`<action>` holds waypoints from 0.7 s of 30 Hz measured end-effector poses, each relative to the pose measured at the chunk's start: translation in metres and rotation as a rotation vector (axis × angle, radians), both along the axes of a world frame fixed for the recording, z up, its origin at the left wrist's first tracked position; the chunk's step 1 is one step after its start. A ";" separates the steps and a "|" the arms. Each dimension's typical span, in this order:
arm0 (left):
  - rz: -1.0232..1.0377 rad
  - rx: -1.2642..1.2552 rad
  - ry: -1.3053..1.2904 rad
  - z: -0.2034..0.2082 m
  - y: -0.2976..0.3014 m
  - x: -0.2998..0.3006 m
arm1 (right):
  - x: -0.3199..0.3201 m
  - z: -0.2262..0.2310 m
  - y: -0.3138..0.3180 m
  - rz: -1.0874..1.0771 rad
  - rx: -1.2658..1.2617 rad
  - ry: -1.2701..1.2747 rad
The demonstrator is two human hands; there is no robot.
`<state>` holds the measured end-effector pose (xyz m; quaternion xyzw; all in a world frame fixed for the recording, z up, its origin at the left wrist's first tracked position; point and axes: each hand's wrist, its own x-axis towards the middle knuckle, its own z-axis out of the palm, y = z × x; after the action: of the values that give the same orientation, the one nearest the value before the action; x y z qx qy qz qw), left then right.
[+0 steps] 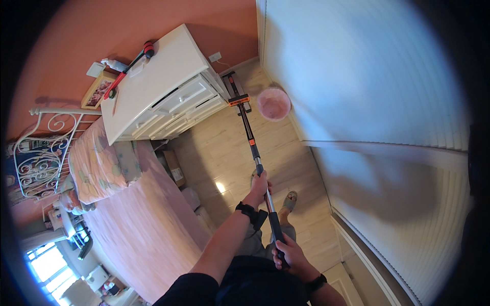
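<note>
A long mop [246,125] with a black and silver handle and orange parts slants away from me across the floor. My left hand [260,186] is closed round the silver middle of its handle. Lower down, my right hand [290,253] grips the black end of the handle near my body. The flat mop head rests on the floor by the far corner of the white dresser [168,71]. Just right of the mop head stands a pink round bin [274,104], apart from it.
White slatted wardrobe doors [367,66] line the right side. A bed with a pink cover [143,219] lies to the left, with a white metal headboard [43,153]. On the dresser are a red-and-black long-handled tool [122,74] and a picture frame [98,92]. A cardboard box [175,167] sits beside the bed.
</note>
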<state>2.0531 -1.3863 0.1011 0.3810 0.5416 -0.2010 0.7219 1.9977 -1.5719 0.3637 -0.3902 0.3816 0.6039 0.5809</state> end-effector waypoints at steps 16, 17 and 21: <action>-0.178 -0.157 -0.107 0.001 0.059 0.042 | -0.019 0.000 0.087 -0.104 -0.036 -0.169; -0.189 -0.152 -0.117 -0.001 0.064 0.040 | -0.022 0.000 0.091 -0.071 -0.033 -0.186; -0.284 -0.114 -0.123 -0.002 0.072 0.033 | -0.030 0.002 0.097 -0.262 -0.011 -0.045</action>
<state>2.0859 -1.3142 0.0988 0.4238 0.4247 -0.3075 0.7385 1.9675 -1.4751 0.3656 -0.3537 0.4195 0.5117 0.6611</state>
